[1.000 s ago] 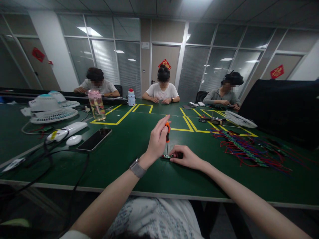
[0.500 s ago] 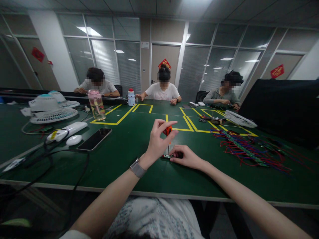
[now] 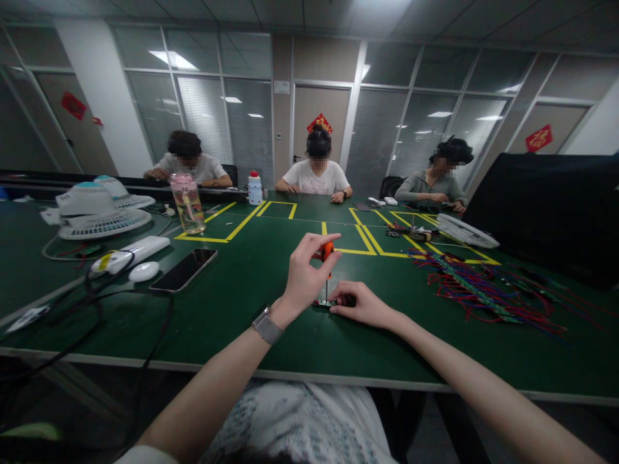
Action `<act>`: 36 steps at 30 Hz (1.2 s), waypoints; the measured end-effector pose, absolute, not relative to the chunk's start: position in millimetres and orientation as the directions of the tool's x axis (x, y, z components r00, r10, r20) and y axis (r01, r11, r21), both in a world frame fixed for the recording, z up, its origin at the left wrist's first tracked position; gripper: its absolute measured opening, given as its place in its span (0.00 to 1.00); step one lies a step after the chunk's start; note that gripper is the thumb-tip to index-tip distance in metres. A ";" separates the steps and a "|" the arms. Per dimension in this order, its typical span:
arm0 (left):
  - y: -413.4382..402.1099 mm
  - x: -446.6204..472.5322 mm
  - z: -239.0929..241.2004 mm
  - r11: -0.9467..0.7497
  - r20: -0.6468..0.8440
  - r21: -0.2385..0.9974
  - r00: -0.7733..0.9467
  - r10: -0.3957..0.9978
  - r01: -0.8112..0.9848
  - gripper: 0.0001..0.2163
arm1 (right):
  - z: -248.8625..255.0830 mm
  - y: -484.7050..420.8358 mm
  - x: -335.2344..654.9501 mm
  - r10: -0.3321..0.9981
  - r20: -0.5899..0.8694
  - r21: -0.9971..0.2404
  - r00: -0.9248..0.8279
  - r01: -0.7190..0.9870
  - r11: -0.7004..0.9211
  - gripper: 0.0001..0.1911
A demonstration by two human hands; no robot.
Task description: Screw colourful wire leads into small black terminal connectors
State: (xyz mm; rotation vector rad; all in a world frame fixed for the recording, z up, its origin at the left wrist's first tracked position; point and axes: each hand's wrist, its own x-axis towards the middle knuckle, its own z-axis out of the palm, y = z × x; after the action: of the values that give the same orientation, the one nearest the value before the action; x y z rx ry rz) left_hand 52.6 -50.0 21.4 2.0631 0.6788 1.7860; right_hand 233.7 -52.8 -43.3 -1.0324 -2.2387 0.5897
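My left hand (image 3: 305,274), with a watch on its wrist, pinches the orange handle of a small screwdriver (image 3: 327,252) that stands upright, its tip down on a small circuit board (image 3: 323,303). My right hand (image 3: 363,305) lies low on the green table (image 3: 251,296), fingers curled and pressed on the board's right end, holding it down. Most of the board is hidden by the two hands.
A tangle of red, blue and green wires (image 3: 476,287) lies to the right. On the left are a phone (image 3: 184,270), a white mouse (image 3: 144,272), black cables, fans (image 3: 99,216) and a bottle (image 3: 187,203). Three people sit at the far side.
My left fingers have shifted on the screwdriver handle, from wrapped beside it to a pinch at its top, as if twisting it. My right hand stays put. The middle person across moved their arms.
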 end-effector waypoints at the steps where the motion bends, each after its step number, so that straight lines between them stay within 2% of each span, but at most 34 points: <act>1: -50.8 52.0 22.4 -0.840 0.841 0.514 0.092 0.533 0.174 0.12 | -43.2 -52.9 233.6 0.791 0.328 -0.608 -0.517 0.525 0.595 0.10; 5: -51.0 50.1 23.1 -0.836 0.840 0.510 0.092 0.534 0.202 0.12 | -42.2 -53.5 233.2 0.791 0.323 -0.614 -0.520 0.521 0.593 0.10; 9: -46.7 50.5 19.0 -0.824 0.812 0.562 0.141 0.566 0.069 0.16 | -41.6 -53.5 233.3 0.786 0.326 -0.611 -0.525 0.517 0.599 0.10; 14: -44.5 53.5 15.4 -0.785 0.784 0.616 0.142 0.604 -0.064 0.16 | -41.7 -53.2 233.9 0.783 0.328 -0.603 -0.529 0.521 0.604 0.11; 17: -47.0 53.6 17.8 -0.784 0.781 0.620 0.114 0.614 -0.032 0.14 | -41.4 -53.6 233.7 0.785 0.327 -0.604 -0.527 0.522 0.602 0.10; 24: -52.1 50.7 23.4 -0.836 0.841 0.515 0.076 0.536 0.189 0.09 | -39.8 -55.0 232.7 0.791 0.322 -0.609 -0.521 0.525 0.594 0.09; 27: -51.2 50.4 21.9 -0.829 0.829 0.536 0.087 0.553 0.162 0.11 | -39.8 -54.9 232.7 0.790 0.322 -0.615 -0.521 0.520 0.593 0.08; 32: -46.2 52.2 16.6 -0.781 0.774 0.624 0.142 0.617 -0.007 0.15 | -40.9 -54.3 233.2 0.786 0.325 -0.609 -0.525 0.520 0.599 0.09; 36: -44.7 53.9 15.3 -0.771 0.764 0.637 0.115 0.635 0.023 0.16 | -41.6 -54.0 233.9 0.783 0.329 -0.611 -0.528 0.514 0.603 0.08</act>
State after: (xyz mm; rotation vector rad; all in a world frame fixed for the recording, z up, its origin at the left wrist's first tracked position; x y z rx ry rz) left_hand 53.9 -44.7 15.3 1.9241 0.6361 1.7001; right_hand 233.9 -54.0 -41.6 -1.0206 -2.2437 0.6018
